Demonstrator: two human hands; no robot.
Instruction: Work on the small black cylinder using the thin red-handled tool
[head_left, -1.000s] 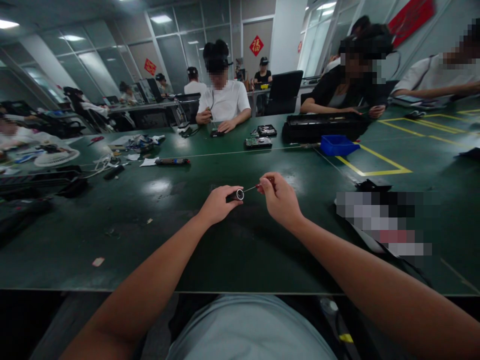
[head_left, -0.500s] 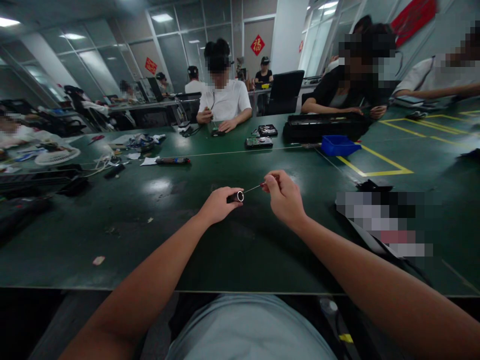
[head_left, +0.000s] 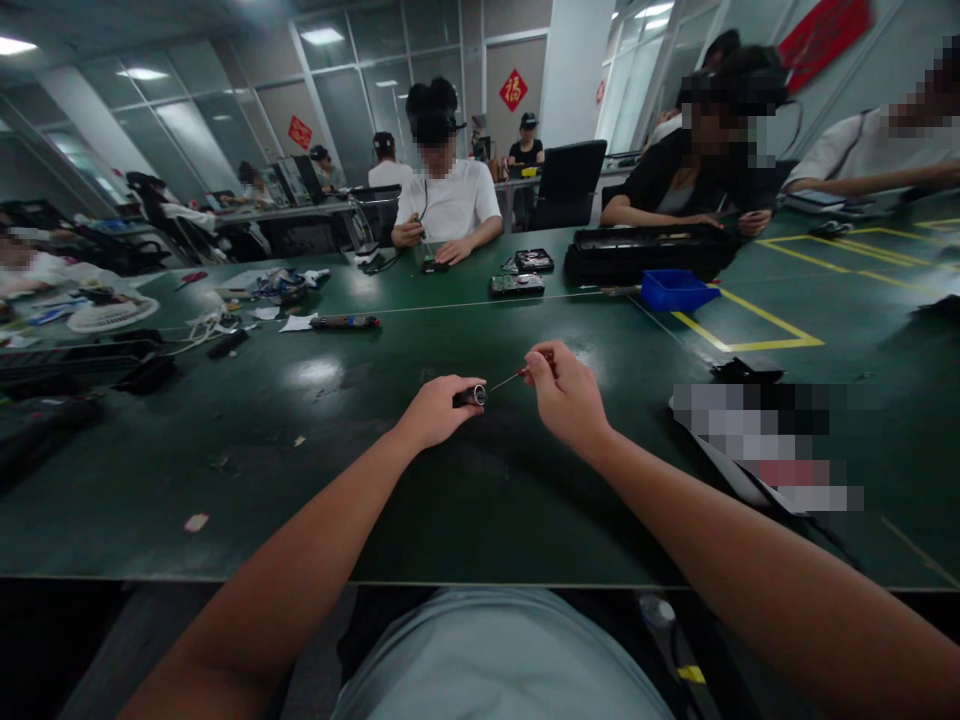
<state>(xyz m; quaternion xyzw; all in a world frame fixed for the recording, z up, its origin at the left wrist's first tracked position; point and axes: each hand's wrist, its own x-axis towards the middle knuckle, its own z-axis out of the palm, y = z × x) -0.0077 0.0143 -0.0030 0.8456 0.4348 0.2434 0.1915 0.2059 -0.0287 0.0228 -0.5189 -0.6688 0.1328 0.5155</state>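
A short black cylinder (head_left: 469,397) with a bright ring around its open end is gripped in my left hand (head_left: 436,408), fingers on top and thumb below. Its open end faces right, and something dark shows inside the ring. My right hand (head_left: 568,392) is closed around the red handle of a screwdriver (head_left: 506,380). The thin metal shaft slants down to the left, its tip at or close to the cylinder's end; whether it touches, I cannot tell. Both hands are just above the green table (head_left: 480,510).
An electric screwdriver-like tool (head_left: 345,322) lies beyond on white paper. Hard drives (head_left: 517,285), a blue tray (head_left: 678,290) and a long black casing (head_left: 651,256) are farther back. Cables and parts (head_left: 281,285) clutter the left. A co-worker (head_left: 450,200) sits opposite.
The cylinder's open end has turned slightly, and a dark shape now shows within its ring. The screwdriver's shaft sits a touch steeper; both hands have barely moved.
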